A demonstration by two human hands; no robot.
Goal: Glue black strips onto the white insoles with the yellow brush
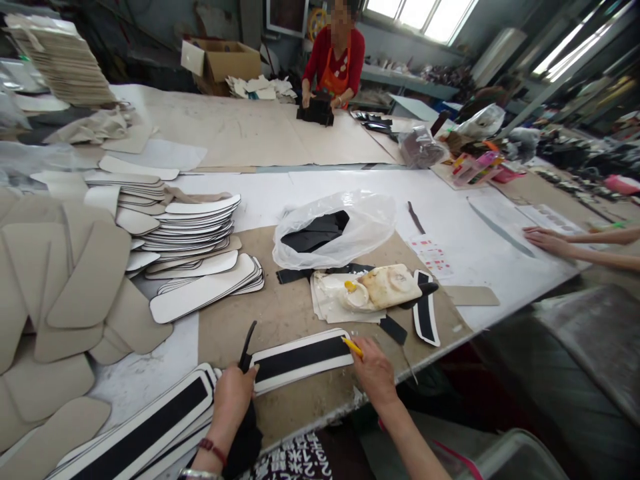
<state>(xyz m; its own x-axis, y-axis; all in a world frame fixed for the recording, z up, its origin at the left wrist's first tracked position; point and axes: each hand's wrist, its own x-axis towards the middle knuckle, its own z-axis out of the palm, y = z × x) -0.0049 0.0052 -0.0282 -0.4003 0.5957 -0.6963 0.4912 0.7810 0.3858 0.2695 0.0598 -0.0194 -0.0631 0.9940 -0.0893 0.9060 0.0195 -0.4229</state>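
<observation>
1. White covered the broad surface [440, 207], its front edge running slantwise past the person's side.
2. Across its middle lay a brown sheet [295, 417], reaching to that front edge.
3. Rounded beige pieces [90, 280] were heaped at the far left, overlapping one another.
4. Just to their right, white-faced pieces [200, 230] stood in uneven layers, the nearest resting partly on the brown sheet.
5. At the left front, finished-looking panels [150, 420] were stacked aslant, the top one white-rimmed with a black band.
6. Beyond the work area, a clear plastic bag [367, 220] lay open around black pieces [317, 233].
7. Between the hands, a single white panel [303, 360] with a black band lay flat on the brown sheet, near the front edge.
8. Farther back, a stained, pale container [395, 287] lay on its side, partly over white scraps [325, 307].
9. The left hand [234, 393] gripped the panel's left end, thumb over its edge; the right hand [375, 373] was closed around a yellow tool [355, 348], tip at the right end.
10. By the left fingers rose a dark curved strip [247, 343]; whether they held it could not be told.
</observation>
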